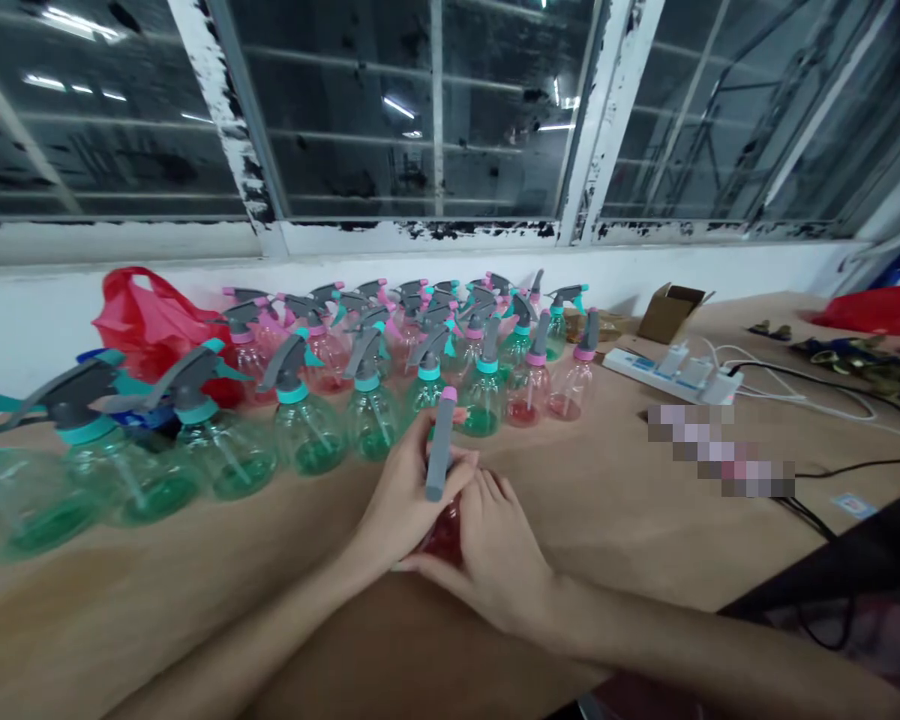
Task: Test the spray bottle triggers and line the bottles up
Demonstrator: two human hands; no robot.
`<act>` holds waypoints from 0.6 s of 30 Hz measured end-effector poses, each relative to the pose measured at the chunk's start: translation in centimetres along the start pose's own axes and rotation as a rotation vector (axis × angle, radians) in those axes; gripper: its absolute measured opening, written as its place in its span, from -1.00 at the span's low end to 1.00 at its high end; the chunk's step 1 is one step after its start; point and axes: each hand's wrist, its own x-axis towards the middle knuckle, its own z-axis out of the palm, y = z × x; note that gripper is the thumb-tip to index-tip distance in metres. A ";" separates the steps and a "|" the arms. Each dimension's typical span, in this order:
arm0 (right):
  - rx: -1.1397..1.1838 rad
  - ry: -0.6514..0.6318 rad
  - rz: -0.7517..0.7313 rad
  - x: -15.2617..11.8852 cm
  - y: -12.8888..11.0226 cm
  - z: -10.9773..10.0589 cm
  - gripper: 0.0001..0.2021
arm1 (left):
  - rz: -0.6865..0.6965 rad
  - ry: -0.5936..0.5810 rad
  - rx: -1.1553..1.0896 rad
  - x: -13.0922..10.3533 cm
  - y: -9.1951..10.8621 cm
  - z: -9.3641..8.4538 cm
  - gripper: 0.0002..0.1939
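A pink spray bottle (444,532) with a grey sprayer head (439,455) and pink nozzle tip is held between my hands at the middle of the view. My left hand (412,485) wraps round its neck just under the sprayer head. Lower down, my right hand (499,545) is closed round the bottle's body, covering much of it. Just beyond my hands stand green bottles with turquoise collars (313,437) and pink bottles with pink collars (527,395), all upright with grey sprayer heads.
Several more spray bottles fill the back left of the brown-covered table (607,520). A red plastic bag (150,330) lies behind them. To the right are a white power strip (671,375) with plugs and cables, and an open cardboard box (671,312).
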 end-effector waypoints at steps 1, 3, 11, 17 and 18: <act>0.040 -0.016 0.001 -0.1 -0.1 0.1 -0.25 | 0.005 0.002 -0.024 -0.1 0.0 -0.2 -0.64; 0.160 -0.073 -0.019 -0.4 0.2 0.0 -0.24 | 0.010 0.002 -0.065 -0.3 0.0 -0.5 -0.65; 0.332 -0.339 -0.038 -2.0 6.8 -1.9 -0.51 | 0.014 -0.041 -0.016 -0.9 0.5 -1.1 -0.65; 0.239 -0.297 -0.118 0.3 10.0 -1.1 -0.78 | -0.009 -0.052 0.033 -0.8 0.2 -1.3 -0.64; 0.220 -0.293 -0.145 0.7 10.1 -0.6 -0.77 | -0.011 -0.072 0.018 -0.8 0.2 -1.4 -0.63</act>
